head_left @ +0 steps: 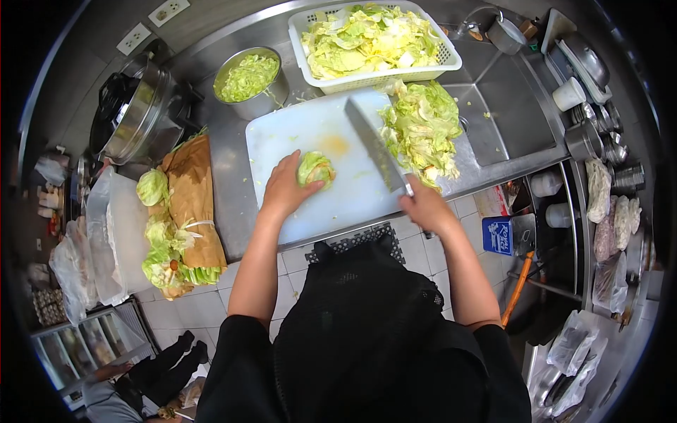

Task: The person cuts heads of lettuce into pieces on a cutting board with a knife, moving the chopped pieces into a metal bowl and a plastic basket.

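Observation:
A small lettuce head (315,170) sits on the white cutting board (282,144). Around its left side curve the fingers and thumb of my left hand (288,185), closed on it. My right hand (428,206) grips the handle of a large knife (374,141), whose broad blade points up and left over the board's right part, apart from the lettuce head. Beside the blade, a pile of loose lettuce leaves (423,130) covers the board's right edge. Bits of lettuce and a brownish stain show on the board.
Behind the board stand a metal pot (262,106) of shredded lettuce and a white perforated basket (381,79) full of leaves. A sink (518,113) lies to the right. Lettuce heads (152,187) and a brown paper bag (190,183) are at left. Another person (134,384) appears lower left.

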Demonstrator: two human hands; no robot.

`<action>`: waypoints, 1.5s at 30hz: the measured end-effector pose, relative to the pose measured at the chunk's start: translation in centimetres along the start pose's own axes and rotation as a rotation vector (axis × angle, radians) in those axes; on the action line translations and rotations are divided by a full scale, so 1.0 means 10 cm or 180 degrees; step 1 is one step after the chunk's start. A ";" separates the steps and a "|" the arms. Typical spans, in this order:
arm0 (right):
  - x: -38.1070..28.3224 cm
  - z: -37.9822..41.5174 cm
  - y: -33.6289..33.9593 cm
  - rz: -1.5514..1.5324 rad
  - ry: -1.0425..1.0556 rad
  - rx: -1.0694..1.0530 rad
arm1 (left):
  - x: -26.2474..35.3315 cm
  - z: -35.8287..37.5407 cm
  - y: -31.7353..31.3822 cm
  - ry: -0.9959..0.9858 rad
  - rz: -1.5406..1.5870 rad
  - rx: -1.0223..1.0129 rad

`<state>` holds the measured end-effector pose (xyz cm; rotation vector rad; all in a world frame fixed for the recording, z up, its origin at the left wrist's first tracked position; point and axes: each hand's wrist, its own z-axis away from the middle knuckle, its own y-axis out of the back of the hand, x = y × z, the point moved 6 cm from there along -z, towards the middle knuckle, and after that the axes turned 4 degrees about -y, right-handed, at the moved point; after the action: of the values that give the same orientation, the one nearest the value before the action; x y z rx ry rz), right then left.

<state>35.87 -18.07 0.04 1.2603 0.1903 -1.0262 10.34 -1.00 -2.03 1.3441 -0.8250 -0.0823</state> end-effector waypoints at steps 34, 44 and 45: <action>-0.60 0.14 -0.69 0.0687 0.2012 0.0124 | -0.02 0.14 -0.05 0.0085 0.0757 0.0273; -0.63 0.13 -0.54 -0.0003 0.1318 -0.0215 | -0.04 0.24 -0.11 0.0719 0.0676 0.0500; -0.72 0.13 -0.57 0.0216 0.1442 -0.0197 | -0.02 0.24 -0.12 0.0804 0.0669 0.0476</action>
<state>27.17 -15.04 1.06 1.4192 0.5194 -0.6598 9.30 -3.15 -3.18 1.3658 -0.7632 0.3134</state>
